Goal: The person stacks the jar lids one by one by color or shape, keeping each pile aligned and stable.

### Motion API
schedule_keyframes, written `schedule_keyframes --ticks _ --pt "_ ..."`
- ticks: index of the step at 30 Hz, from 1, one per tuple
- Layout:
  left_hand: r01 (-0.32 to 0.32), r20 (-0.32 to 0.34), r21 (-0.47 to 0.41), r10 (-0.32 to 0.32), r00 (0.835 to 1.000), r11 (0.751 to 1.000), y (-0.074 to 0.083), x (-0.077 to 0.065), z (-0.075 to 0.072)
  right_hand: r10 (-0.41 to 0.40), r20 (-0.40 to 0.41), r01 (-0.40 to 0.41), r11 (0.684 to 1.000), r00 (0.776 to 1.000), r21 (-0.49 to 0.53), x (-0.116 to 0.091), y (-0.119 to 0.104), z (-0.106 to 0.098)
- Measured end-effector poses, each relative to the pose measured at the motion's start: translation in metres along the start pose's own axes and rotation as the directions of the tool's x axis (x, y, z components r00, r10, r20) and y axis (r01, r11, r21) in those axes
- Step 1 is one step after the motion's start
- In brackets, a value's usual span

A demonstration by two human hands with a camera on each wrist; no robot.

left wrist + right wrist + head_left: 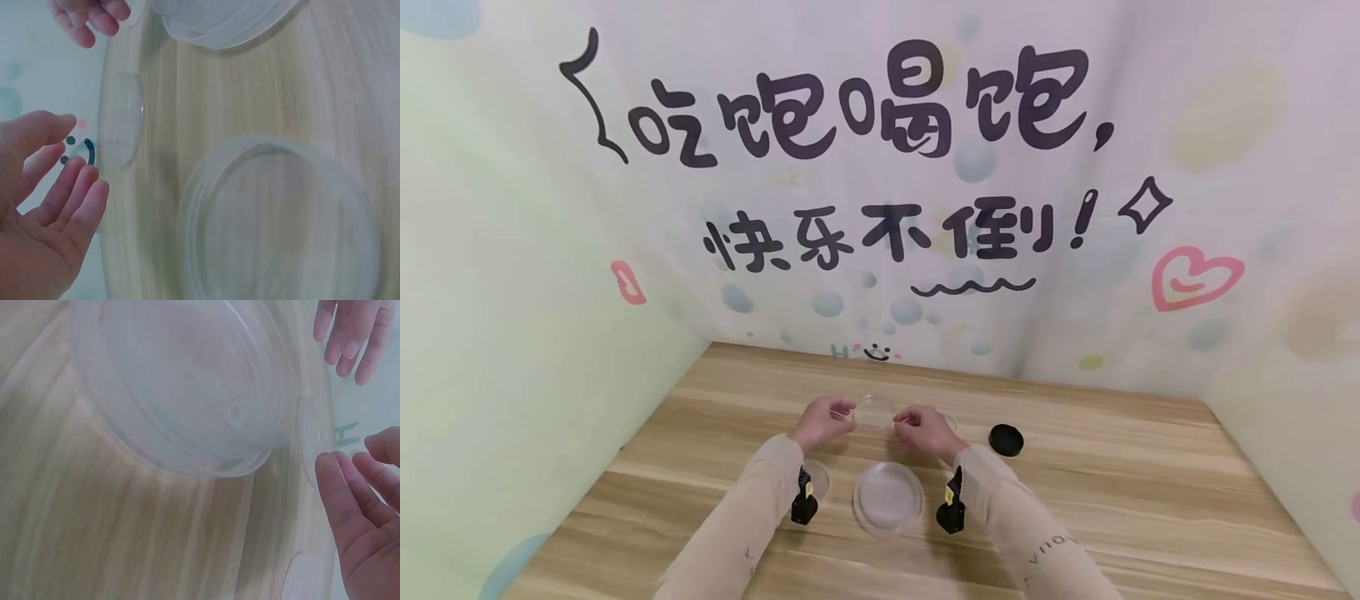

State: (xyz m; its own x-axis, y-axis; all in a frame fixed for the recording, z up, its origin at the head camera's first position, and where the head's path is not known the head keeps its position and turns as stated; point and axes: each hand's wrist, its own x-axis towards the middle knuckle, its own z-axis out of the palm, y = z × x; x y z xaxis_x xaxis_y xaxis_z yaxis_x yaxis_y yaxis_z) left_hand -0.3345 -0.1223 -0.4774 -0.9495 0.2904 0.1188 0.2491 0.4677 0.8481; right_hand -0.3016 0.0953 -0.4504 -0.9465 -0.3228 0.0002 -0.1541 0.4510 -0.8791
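A clear, shallow round plastic dish or lid [874, 412] rests on the table between the two hands. My left hand [825, 422] is at its left side. In the left wrist view the thumb and fingers of that left hand [59, 200] are spread apart, with nothing between them. At the dish's right side is my right hand [925, 429]. Its fingers look loosely bent and hold nothing in the right wrist view, where the clear dish [307, 440] is just beyond the fingertips. Whether they touch its rim, I cannot tell.
Nearer me stands a translucent round container [889, 497] on a wider rim. Another clear round piece [817, 479] lies partly behind the left wrist, and one [951, 422] shows behind the right hand. A black round lid [1006, 440] is farther right. A printed cloth wall [880, 317] closes the back.
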Motion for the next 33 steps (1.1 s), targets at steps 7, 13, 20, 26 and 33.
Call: schedule_keyframes --ticks 7,13,20,26,33 --pt "-0.051 -0.054 0.000 0.051 0.997 0.999 -0.077 0.039 0.024 0.053 -0.041 -0.053 0.999 0.998 0.009 0.008 0.001 0.003" --pt "0.154 -0.101 -0.050 -0.158 0.982 0.987 0.014 0.000 0.016 0.106 -0.041 -0.104 0.994 0.994 0.036 0.014 0.005 0.004" --pt "0.218 -0.109 -0.039 -0.221 0.969 0.975 0.034 -0.009 0.020 0.129 -0.004 -0.129 0.991 0.992 0.030 0.020 0.010 0.006" --pt "0.247 -0.092 -0.100 -0.256 0.962 0.964 0.036 -0.010 0.025 0.101 0.014 -0.101 0.995 0.995 0.002 0.022 0.011 0.006" --pt "0.246 -0.114 -0.105 -0.258 0.960 0.964 0.036 -0.012 0.028 0.108 0.030 -0.108 0.994 0.994 -0.013 0.022 0.012 0.006"
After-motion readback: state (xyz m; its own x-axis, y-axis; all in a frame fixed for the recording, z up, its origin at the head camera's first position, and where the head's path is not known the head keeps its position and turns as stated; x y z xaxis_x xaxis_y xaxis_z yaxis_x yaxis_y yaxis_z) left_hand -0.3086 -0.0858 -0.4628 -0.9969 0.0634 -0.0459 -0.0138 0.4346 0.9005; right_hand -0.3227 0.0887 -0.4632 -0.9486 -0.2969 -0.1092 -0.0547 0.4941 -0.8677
